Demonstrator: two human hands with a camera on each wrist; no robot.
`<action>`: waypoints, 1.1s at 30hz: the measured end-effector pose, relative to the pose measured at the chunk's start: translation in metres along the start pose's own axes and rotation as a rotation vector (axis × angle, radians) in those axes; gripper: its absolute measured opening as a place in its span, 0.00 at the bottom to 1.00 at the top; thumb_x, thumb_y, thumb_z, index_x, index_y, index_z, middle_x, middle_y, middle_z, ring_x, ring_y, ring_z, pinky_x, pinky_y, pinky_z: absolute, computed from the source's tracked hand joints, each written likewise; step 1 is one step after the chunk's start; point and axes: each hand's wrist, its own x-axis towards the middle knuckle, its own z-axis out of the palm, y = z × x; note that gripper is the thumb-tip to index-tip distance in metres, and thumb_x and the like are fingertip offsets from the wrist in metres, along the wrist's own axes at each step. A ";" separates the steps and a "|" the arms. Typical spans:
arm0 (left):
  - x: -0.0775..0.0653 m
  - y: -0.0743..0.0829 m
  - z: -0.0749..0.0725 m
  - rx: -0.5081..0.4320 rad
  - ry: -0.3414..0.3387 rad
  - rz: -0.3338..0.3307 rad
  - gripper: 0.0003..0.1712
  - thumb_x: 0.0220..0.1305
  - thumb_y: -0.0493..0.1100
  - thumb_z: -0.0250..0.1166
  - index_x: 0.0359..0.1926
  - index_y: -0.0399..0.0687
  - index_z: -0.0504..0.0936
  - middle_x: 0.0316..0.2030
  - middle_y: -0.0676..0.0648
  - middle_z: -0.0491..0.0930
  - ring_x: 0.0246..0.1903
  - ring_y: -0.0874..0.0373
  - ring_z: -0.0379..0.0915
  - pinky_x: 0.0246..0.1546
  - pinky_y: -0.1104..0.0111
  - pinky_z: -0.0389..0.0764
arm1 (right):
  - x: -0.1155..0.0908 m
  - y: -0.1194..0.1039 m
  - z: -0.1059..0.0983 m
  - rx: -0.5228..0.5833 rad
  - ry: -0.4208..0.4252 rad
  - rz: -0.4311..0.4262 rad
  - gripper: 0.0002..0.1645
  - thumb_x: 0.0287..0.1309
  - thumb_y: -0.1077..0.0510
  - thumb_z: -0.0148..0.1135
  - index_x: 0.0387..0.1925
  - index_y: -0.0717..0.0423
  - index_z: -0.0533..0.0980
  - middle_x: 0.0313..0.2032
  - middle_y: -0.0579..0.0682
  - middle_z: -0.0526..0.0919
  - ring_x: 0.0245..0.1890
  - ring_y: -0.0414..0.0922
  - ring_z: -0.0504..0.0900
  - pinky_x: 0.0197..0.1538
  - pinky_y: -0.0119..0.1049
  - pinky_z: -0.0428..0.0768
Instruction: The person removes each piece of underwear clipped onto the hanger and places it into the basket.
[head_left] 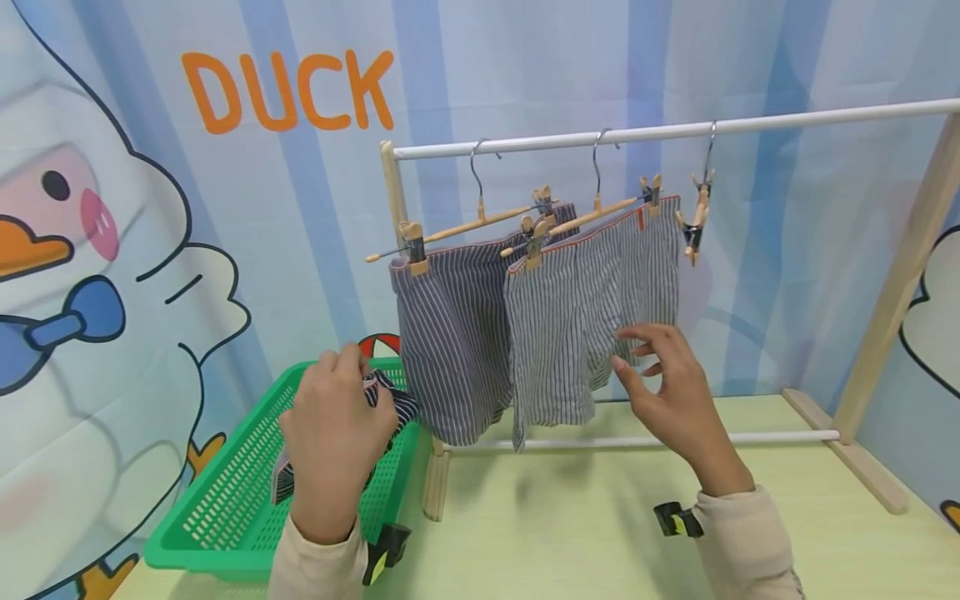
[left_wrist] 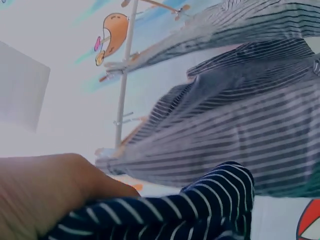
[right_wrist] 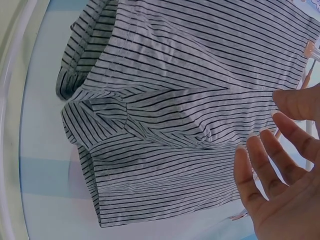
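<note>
My left hand [head_left: 337, 433] pinches a bunched navy garment with white stripes [left_wrist: 215, 205] above the green basket [head_left: 225, 558]; most of it is hidden behind the hand in the head view. My right hand [head_left: 671, 392], fingers loosely bent and holding nothing, is beside the light grey striped shorts [head_left: 558, 333]. Those shorts hang by two clips from a wooden hanger [head_left: 592, 218]. To their left, darker grey striped shorts [head_left: 453, 350] are clipped on another hanger [head_left: 480, 223]. In the right wrist view, fingertips [right_wrist: 242, 155] overlap the light shorts.
A white rail [head_left: 787, 122] on a wooden stand [head_left: 892, 283] carries the hangers. An unloaded clip hanger [head_left: 697, 221] hangs right of the light shorts, seen end-on. The stand's lower bar [head_left: 780, 437] runs just above the pale table [head_left: 570, 533]. A printed duck curtain [head_left: 322, 208] is behind.
</note>
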 end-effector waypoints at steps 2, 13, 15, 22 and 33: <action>0.000 -0.004 0.001 0.017 -0.009 -0.021 0.06 0.51 0.35 0.62 0.28 0.41 0.71 0.22 0.44 0.67 0.22 0.49 0.62 0.06 0.62 0.59 | 0.000 0.000 0.000 -0.003 -0.005 -0.003 0.20 0.60 0.62 0.59 0.54 0.60 0.70 0.52 0.58 0.69 0.44 0.51 0.72 0.39 0.50 0.76; 0.001 -0.016 0.000 0.083 -0.202 -0.122 0.11 0.55 0.38 0.64 0.31 0.39 0.69 0.35 0.35 0.69 0.34 0.41 0.63 0.13 0.52 0.68 | -0.001 0.001 0.000 -0.007 -0.024 -0.015 0.21 0.60 0.63 0.59 0.54 0.60 0.69 0.52 0.59 0.68 0.44 0.52 0.71 0.39 0.50 0.75; 0.001 -0.018 0.000 0.098 -0.224 -0.138 0.12 0.55 0.38 0.64 0.33 0.36 0.70 0.39 0.31 0.69 0.38 0.38 0.62 0.14 0.49 0.70 | -0.001 0.001 0.000 -0.006 -0.024 -0.011 0.21 0.60 0.63 0.59 0.55 0.60 0.69 0.52 0.59 0.68 0.45 0.52 0.71 0.39 0.49 0.75; 0.000 -0.023 0.002 0.148 -0.195 -0.156 0.09 0.54 0.31 0.59 0.37 0.30 0.73 0.40 0.26 0.67 0.42 0.31 0.59 0.18 0.47 0.73 | 0.000 0.001 0.000 -0.008 -0.028 -0.013 0.21 0.59 0.64 0.59 0.54 0.60 0.70 0.53 0.59 0.68 0.45 0.52 0.71 0.39 0.49 0.75; 0.002 -0.016 0.003 0.131 -0.290 -0.122 0.19 0.57 0.38 0.62 0.48 0.32 0.73 0.49 0.27 0.68 0.48 0.33 0.60 0.31 0.43 0.77 | 0.000 -0.002 0.000 0.001 -0.041 0.001 0.20 0.60 0.63 0.59 0.54 0.60 0.70 0.55 0.59 0.67 0.46 0.53 0.71 0.40 0.52 0.75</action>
